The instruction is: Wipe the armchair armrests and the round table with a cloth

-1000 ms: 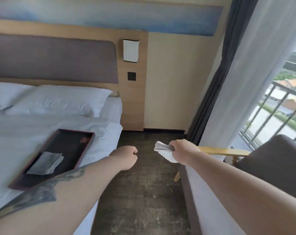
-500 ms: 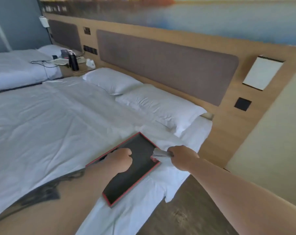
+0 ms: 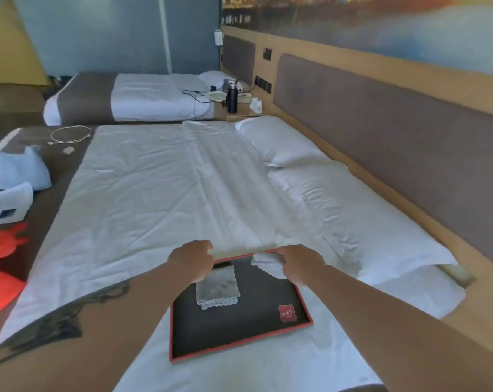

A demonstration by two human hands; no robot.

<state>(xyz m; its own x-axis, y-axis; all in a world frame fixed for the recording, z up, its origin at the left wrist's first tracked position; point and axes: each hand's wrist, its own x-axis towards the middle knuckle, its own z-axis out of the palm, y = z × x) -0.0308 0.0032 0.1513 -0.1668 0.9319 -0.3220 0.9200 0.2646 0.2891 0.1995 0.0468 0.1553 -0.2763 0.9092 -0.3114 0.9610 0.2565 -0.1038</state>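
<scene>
My right hand grips a folded white cloth with a scalloped edge, held over the far part of a black tray with a red rim. The tray lies on the near bed. A second folded grey-white cloth lies on the tray. My left hand hovers over the tray's far left corner with its fingers curled and nothing in it. The armchair and the round table are out of view.
The near bed has a white duvet and two pillows. At its foot lie a blue bag, a white cable and red items. A second bed and a nightstand with a black bottle stand beyond.
My view has swung left from the armchair and window to the beds. Both hands now hover over the tray, the right one still holding the white cloth.
</scene>
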